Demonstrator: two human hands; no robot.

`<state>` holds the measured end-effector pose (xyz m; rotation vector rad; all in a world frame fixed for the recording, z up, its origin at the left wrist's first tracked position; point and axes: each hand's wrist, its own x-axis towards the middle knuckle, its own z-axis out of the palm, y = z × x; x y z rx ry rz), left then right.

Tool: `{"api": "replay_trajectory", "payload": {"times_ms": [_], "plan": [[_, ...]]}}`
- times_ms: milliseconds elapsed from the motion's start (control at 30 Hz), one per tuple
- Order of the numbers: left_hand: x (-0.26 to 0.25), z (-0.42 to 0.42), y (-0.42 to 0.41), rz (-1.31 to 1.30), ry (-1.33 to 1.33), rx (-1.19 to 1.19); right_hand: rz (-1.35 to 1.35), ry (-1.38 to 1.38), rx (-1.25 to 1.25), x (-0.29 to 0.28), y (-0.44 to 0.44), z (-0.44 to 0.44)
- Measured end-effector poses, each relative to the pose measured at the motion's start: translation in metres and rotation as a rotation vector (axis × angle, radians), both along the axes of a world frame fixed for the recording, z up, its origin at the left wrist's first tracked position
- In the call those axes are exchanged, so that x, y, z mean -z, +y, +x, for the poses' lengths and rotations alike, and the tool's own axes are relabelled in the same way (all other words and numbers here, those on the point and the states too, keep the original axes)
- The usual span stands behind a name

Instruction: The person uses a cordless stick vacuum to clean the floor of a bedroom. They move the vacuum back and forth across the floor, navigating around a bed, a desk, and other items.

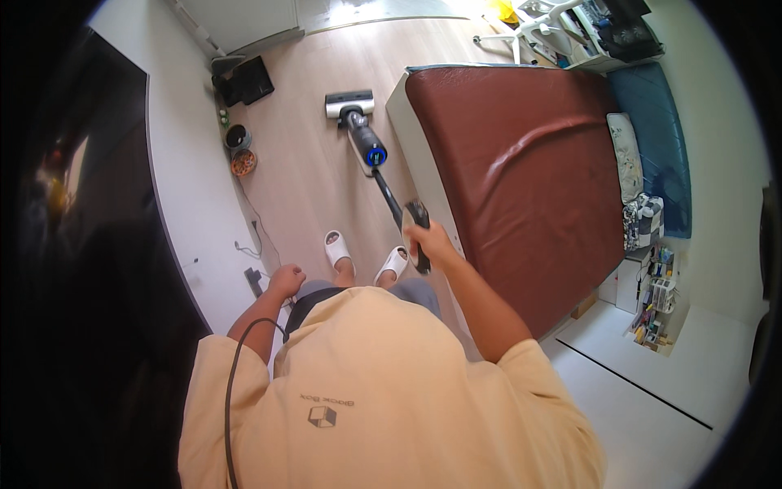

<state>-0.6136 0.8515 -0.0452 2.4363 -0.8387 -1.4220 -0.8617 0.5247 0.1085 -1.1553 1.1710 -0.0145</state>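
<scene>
My right hand (pixel 432 243) is wrapped around the loop handle (pixel 417 235) of a cordless upright floor washer or stick vacuum. From there a thin black pole (pixel 388 195) slants down and forward to the dark body (pixel 368 143), where a round display glows blue. The wide white-and-dark floor head (pixel 349 104) rests on the wooden floor (pixel 299 153), left of the bed's corner. At my left side hangs my left hand (pixel 288 282), fingers curled loosely, with nothing visible in it. Both my feet, in white slide sandals (pixel 336 247), stand behind the cleaner.
A bed with a brown-red cover (pixel 537 177) stands close on my right. Along the left wall are a black object (pixel 250 80), a dark bin (pixel 237 137), an orange-patterned container (pixel 244 162) and a thin cable (pixel 264 223). A white swivel chair base (pixel 516 43) is beyond the bed.
</scene>
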Motion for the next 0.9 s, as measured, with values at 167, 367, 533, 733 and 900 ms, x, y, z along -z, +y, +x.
{"api": "replay_trajectory", "payload": {"times_ms": [167, 367, 533, 733, 900], "plan": [[-0.006, -0.014, 0.022, 0.021, -0.01, -0.064, -0.043, -0.044, 0.085, 0.027, -0.044, 0.053], [-0.014, -0.05, 0.045, 0.055, -0.061, -0.153, -0.042, -0.039, -0.009, 0.038, -0.055, 0.016], [-0.012, -0.093, 0.05, 0.065, -0.03, -0.161, -0.067, -0.011, -0.084, 0.037, -0.036, -0.098], [-0.012, -0.148, 0.016, 0.044, -0.019, -0.061, -0.101, 0.105, -0.115, 0.015, 0.003, -0.272], [-0.023, -0.179, -0.032, -0.022, -0.023, 0.086, -0.052, 0.218, -0.138, -0.034, 0.057, -0.403]]}}
